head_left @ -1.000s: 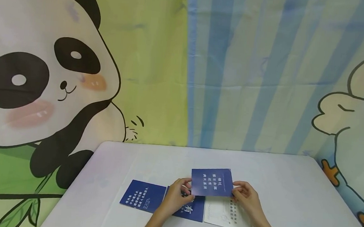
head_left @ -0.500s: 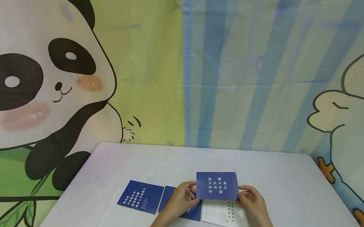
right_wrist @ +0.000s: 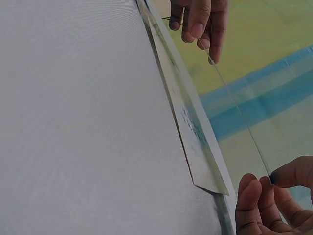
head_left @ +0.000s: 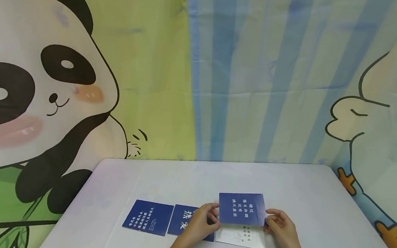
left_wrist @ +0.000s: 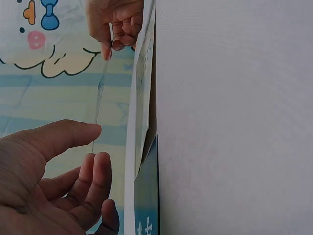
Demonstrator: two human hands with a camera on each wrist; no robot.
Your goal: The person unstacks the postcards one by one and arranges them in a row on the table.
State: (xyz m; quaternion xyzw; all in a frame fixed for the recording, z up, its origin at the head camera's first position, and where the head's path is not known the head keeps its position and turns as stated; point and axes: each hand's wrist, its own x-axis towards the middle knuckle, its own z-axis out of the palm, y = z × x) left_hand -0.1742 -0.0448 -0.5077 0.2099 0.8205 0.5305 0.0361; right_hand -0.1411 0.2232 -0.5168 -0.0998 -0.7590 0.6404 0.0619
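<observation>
A dark blue postcard (head_left: 241,208) with white Chinese characters is held up above the table by both hands. My left hand (head_left: 200,224) pinches its left edge between thumb and fingers, while my right hand (head_left: 282,228) pinches the right edge. Both wrist views show the postcard edge-on as a thin line. Below it lies a white postcard (head_left: 242,236) with dark print, partly covered by the held one. Left of that, a blue postcard with large white characters (head_left: 178,219) is partly behind my left hand. Another blue postcard (head_left: 148,217) lies at the row's left end.
The cards lie in a row on a white table (head_left: 117,180). Behind the table hangs a yellow-green and blue-striped curtain (head_left: 244,73) printed with a panda (head_left: 64,90) and a pale cartoon figure (head_left: 384,162).
Both hands have carried the held postcard to the right and slightly nearer, uncovering more of the middle blue postcard. The head view has also shifted a little to the right.
</observation>
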